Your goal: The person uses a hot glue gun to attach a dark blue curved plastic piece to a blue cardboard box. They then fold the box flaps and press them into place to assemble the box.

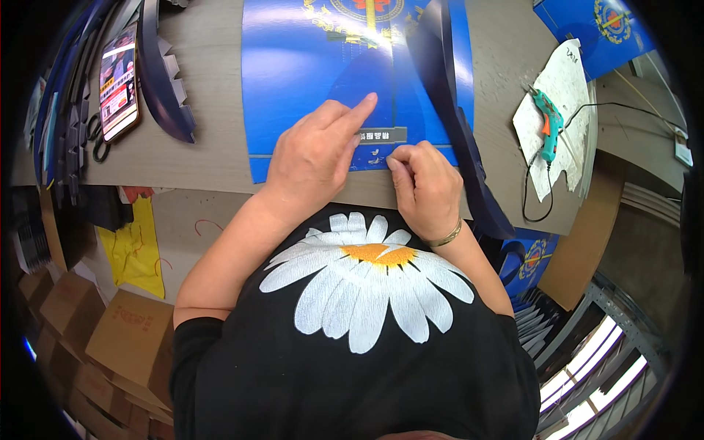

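A blue printed board [323,81] with a yellow emblem and a grey label strip lies on the table in front of me. My left hand [312,158] rests over its near left part, index finger stretched out and the other fingers bent, with nothing visible in it. At the near edge, my right hand [429,187] is closed, thumb against the curled fingers; what it pinches, if anything, is hidden. Small whitish bits [375,156] sit on the board between the hands. A long dark navy strip [458,132] curves across the board's right side, beside my right hand.
At right, a teal hot glue gun [546,125] with a black cord lies on a stained white sheet [572,95]. At left are a phone [119,84], scissors [97,138] and a notched dark strip [165,81]. Cardboard boxes [128,334] stand low on the left.
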`<action>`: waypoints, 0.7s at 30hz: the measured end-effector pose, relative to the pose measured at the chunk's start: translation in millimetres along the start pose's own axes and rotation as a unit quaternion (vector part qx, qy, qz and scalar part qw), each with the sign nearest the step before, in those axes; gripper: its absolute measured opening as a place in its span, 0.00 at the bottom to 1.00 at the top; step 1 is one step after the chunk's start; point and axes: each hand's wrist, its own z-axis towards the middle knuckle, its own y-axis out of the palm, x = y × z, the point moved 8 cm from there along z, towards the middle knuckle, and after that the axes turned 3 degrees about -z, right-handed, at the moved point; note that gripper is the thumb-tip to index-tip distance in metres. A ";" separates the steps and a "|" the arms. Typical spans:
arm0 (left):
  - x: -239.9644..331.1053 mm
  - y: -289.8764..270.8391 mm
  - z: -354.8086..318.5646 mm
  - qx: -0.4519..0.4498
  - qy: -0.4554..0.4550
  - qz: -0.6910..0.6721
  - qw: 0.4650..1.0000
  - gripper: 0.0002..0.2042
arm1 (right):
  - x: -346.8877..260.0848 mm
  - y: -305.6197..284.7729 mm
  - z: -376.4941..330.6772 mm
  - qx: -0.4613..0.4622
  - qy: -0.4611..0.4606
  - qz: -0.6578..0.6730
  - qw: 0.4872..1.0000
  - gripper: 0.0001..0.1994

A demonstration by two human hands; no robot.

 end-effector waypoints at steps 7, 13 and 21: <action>0.4 0.9 0.8 -0.006 0.004 -0.001 1.000 0.29 | -6.1 2.3 12.8 -0.063 0.062 0.007 0.996 0.12; -1.2 0.8 -0.6 -0.004 0.002 -0.003 1.000 0.30 | -8.0 5.6 24.5 -0.137 0.066 -0.019 0.988 0.10; -0.7 0.5 -0.8 -0.003 0.008 -0.009 1.000 0.30 | -17.2 11.9 23.3 -0.120 0.040 -0.075 0.989 0.06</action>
